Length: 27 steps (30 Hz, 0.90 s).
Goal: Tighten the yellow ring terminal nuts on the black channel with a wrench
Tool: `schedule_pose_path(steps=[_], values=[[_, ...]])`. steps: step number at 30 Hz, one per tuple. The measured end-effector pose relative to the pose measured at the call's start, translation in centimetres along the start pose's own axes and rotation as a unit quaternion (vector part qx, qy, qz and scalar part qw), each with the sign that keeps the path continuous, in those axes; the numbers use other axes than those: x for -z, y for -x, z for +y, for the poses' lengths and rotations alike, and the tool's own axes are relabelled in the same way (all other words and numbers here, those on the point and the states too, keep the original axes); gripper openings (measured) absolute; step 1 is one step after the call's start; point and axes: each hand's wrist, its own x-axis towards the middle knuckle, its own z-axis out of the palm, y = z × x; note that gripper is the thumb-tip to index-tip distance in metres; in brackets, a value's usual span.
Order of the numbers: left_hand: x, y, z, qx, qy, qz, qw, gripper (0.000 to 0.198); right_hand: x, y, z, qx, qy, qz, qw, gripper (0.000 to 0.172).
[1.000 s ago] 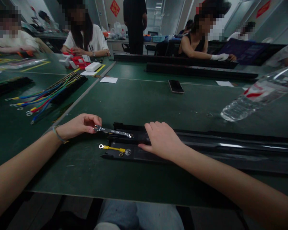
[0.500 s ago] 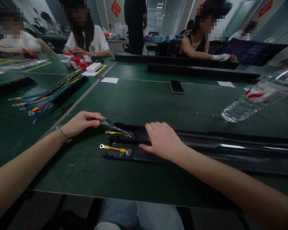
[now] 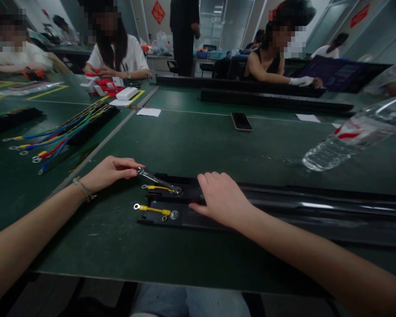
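My left hand (image 3: 114,172) pinches the near end of a metal wrench (image 3: 158,179) between thumb and fingers. The wrench's ring end sits over a fastener at the left end of a black rail (image 3: 277,192), beside a short yellow wire (image 3: 158,188) with a ring terminal. A second yellow wire (image 3: 155,210) lies nearer to me, with a round bolt head (image 3: 174,215) and a small brass-coloured nut (image 3: 164,218) at its inner end. My right hand (image 3: 222,198) lies over the black rails, fingers bent across the middle and thumb on the nearer one, gripping them.
A clear plastic bottle (image 3: 353,136) leans in at the right. Behind the rails lie a phone (image 3: 241,122) and a paper slip (image 3: 148,112). Bundled coloured cables (image 3: 62,136) with ring terminals are at left. Several people sit across the green table (image 3: 171,141); more black rails (image 3: 270,99) lie near them.
The view has tilted slightly, so everything sits a little lower and further left. The wrench handle has turned very slightly away from me. My right hand stays in place on the rails.
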Motion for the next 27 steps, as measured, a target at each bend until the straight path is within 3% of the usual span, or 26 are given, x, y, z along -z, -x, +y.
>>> schedule_pose_path(steps=[15, 27], values=[[0.47, -0.46, -0.54, -0.010, -0.038, -0.050, 0.998, 0.026, -0.14, -0.04, -0.06, -0.008, 0.006, -0.005, 1.000, 0.050], [0.39, -0.55, -0.48, -0.012, -0.020, -0.046, 0.999, 0.022, -0.15, -0.14, -0.20, -0.013, 0.014, -0.016, 1.000, 0.053]])
